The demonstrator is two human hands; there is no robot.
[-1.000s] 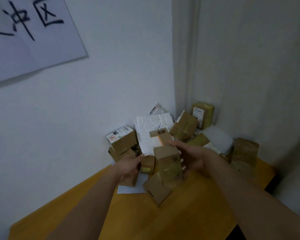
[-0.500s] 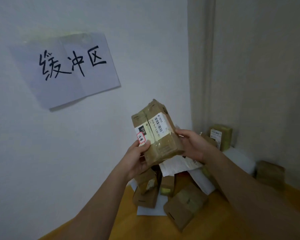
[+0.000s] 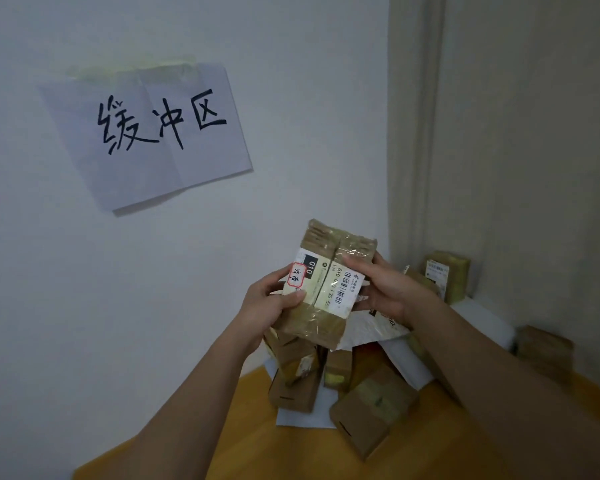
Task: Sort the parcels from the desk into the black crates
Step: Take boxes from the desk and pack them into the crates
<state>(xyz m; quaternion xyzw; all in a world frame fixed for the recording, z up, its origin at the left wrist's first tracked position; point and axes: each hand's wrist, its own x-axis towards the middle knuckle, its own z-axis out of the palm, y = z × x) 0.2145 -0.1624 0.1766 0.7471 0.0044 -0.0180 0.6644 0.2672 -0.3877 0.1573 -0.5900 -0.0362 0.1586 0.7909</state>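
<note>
Heaped at the corner of the yellow desk (image 3: pixel 243 441): brown parcels (image 3: pixel 371 417). Raised above them, gripped by left hand (image 3: pixel 267 306) and right hand (image 3: pixel 392 289): taped brown parcel (image 3: pixel 326 289), white barcode label (image 3: pixel 336 289), red-ringed sticker (image 3: pixel 296 275).

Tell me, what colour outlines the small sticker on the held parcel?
Red, around the small sticker on the brown parcel; head view shows it.

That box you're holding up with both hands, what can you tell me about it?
The held parcel is a brown cardboard box wrapped in glossy clear tape, tilted and raised above the desk pile, apart from it. A white shipping label crosses its facing side, with a barcode, a black "010" patch and a red-bordered sticker with handwriting. The left hand grips its left edge, thumb on the label; the right hand grips its right side.
</note>
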